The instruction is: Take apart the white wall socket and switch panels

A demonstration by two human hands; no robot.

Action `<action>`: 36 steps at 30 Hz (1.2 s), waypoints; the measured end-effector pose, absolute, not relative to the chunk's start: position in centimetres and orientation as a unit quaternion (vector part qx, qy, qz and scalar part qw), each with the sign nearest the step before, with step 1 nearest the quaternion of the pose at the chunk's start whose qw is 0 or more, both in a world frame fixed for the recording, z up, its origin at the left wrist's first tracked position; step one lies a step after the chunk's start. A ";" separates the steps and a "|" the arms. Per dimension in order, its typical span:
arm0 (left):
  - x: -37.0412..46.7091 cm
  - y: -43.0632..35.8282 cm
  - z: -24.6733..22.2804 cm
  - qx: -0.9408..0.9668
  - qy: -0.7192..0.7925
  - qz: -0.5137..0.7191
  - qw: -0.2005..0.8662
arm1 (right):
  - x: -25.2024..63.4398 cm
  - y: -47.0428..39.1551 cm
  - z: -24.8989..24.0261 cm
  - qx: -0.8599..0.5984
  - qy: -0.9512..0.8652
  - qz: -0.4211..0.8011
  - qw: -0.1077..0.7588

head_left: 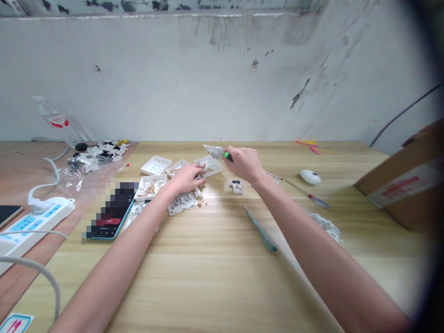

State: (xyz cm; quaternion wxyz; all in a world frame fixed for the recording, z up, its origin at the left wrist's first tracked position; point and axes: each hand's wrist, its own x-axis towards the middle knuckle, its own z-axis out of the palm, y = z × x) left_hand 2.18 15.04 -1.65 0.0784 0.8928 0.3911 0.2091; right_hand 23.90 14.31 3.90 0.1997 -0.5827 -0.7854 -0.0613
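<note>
My left hand (187,178) is low over a group of small white plastic parts, fingers bent around a small piece I cannot make out. Under and beside it lie a white slotted housing (182,202) and loose brass-coloured bits (201,203). Closed in a fist, my right hand (245,163) grips a black handle with a green end (228,156), apparently a screwdriver's. Just left of that fist is a clear bag (214,151) of small parts. A small white switch-like module (236,186) sits on the table below the right hand.
White trays (156,165) stand around the left hand; one (139,196) holds brass pieces. A teal screwdriver (262,230) lies in front, another screwdriver (314,198) at right, near a white mouse-shaped object (310,176). Phone (114,212), power strip (38,226) at left; cardboard box (405,180) at right.
</note>
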 end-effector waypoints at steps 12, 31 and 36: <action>3.6 13.0 1.9 0.846 0.372 0.377 0.054 | 27.4 11.1 7.0 -0.569 -0.695 0.292 0.327; 2.5 6.7 3.0 0.901 0.352 0.253 -0.033 | 26.7 5.1 6.8 -0.564 -0.669 0.394 0.280; 2.1 8.2 2.1 0.869 0.407 0.279 -0.033 | 25.6 7.3 7.0 -0.565 -0.734 0.206 0.316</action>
